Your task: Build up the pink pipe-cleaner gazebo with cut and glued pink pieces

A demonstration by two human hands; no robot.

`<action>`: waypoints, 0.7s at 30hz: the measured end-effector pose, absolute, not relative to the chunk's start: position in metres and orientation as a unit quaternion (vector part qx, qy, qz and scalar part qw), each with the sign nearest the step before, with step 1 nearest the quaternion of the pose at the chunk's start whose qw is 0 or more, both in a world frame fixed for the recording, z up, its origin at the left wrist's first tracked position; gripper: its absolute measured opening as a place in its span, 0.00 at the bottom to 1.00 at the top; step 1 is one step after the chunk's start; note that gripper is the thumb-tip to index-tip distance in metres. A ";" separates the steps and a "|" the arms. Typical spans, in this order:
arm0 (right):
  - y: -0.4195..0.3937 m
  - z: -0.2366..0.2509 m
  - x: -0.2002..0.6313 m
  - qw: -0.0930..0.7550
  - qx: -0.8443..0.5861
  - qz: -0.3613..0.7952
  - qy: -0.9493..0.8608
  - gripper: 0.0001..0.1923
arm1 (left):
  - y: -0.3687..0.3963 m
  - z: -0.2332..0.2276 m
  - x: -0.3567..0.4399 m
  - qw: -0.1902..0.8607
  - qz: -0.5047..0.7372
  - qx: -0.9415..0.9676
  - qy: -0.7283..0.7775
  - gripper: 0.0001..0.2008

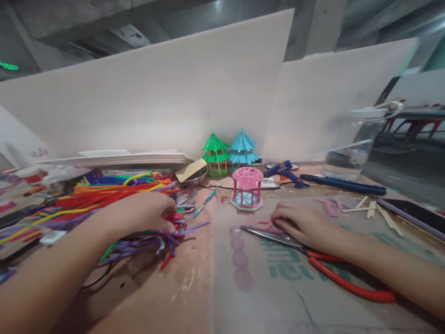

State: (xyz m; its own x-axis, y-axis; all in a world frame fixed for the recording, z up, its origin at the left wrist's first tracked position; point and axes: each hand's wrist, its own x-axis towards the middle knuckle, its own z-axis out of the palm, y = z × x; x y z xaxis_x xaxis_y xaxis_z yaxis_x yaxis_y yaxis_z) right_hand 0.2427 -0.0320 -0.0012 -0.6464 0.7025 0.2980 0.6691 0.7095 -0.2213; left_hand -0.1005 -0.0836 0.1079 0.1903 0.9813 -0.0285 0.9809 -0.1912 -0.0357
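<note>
My left hand (146,213) reaches into a heap of colourful pipe cleaners (104,195), thumb and fingers curled around some of their ends. My right hand (299,222) rests on the plastic-covered board, fingers bent and close together beside short pink pipe cleaner pieces (266,224); its fingertips are partly hidden. Red-handled scissors (351,280) lie partly under that hand and wrist, blades pointing left. Between the hands, farther back, stands a small pink pavilion model (247,188) with an open-spoked top. A column of pink discs (239,260) shows on the board.
Behind stand a green pagoda model (215,155) and a blue one (242,148). A blue glue gun (285,172), a dark blue long tool (342,184), a water jug (352,144), pale sticks (389,219) and a phone (415,215) lie right. A pen (204,203) lies mid-table.
</note>
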 end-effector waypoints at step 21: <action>-0.030 -0.004 0.243 0.191 -0.383 0.093 -0.899 0.15 | -0.105 0.091 -0.134 -0.076 0.048 -0.791 -0.605 0.39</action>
